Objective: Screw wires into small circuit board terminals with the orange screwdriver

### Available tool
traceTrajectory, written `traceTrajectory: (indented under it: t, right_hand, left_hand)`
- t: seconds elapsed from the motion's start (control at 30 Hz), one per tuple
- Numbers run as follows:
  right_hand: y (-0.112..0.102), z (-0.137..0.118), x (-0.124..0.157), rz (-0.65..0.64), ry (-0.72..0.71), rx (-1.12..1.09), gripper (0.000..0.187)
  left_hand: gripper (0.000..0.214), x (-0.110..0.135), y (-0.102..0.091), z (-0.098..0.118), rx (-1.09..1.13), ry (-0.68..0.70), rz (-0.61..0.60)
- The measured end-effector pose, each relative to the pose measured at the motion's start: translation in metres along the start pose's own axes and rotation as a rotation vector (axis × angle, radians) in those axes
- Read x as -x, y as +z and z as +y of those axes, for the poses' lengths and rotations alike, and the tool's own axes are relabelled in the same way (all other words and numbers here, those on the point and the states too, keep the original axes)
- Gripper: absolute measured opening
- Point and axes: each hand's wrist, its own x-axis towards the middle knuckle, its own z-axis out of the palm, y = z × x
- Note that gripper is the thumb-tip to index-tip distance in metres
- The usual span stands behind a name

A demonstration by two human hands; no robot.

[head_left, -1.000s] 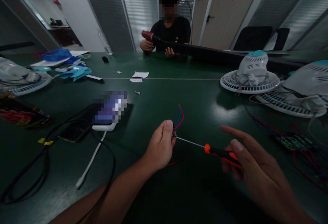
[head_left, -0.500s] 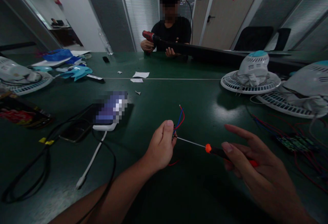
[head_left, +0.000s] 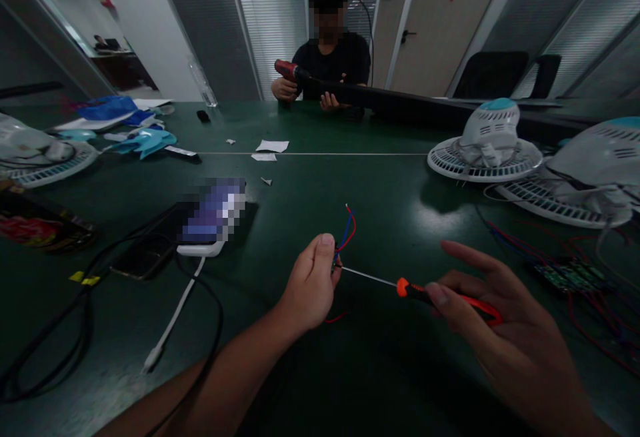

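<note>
My left hand point(head_left: 307, 287) is closed on a small wired part point(head_left: 336, 258), probably a circuit board, mostly hidden by the fingers. Red and blue wires point(head_left: 354, 225) stick up from it, and a red wire end point(head_left: 336, 318) shows below the hand. A screwdriver point(head_left: 403, 288) with an orange and black handle reaches across from the right, its thin shaft meeting the wired part. My right hand point(head_left: 520, 337) grips the handle between thumb and fingers, with the index finger stretched out above. The exact contact at the tip is too small to tell.
Green circuit boards with wires point(head_left: 570, 276) lie at right, below two white fan-like units point(head_left: 487, 147). At left are a phone point(head_left: 213, 214), cables point(head_left: 175, 320) and a dark can point(head_left: 45, 220). Across the table a person point(head_left: 330, 64) holds a red drill point(head_left: 286, 69).
My right thumb and fingers have shifted on the screwdriver handle, which appears turned and shows more orange. My left hand keeps its hold. The whole view has moved slightly.
</note>
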Motion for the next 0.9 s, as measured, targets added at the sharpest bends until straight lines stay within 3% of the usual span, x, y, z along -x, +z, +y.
traceTrajectory:
  t: [0.1,0.3,0.5,0.7,0.9]
  right_hand:
    - [0.000,-0.004,0.002,-0.015,0.030,-0.042,0.047]
    - [0.001,-0.012,0.004,-0.019,0.234,0.001,0.051]
    - [-0.001,0.000,0.003,-0.069,0.048,0.015,0.044]
    - [0.000,-0.003,0.002,-0.050,-0.020,0.024,0.041]
    - [-0.001,0.001,0.003,-0.054,0.002,0.018,0.044]
  left_hand:
    - [0.040,0.001,0.001,0.001,0.002,0.005,-0.003]
    - [0.040,0.002,0.002,0.004,-0.035,0.006,-0.009]
    - [0.040,0.001,0.001,0.001,-0.021,0.003,-0.018]
    - [0.037,0.001,0.003,0.002,0.029,-0.037,0.002]
    - [0.040,0.000,0.003,0.002,0.008,-0.021,-0.001]
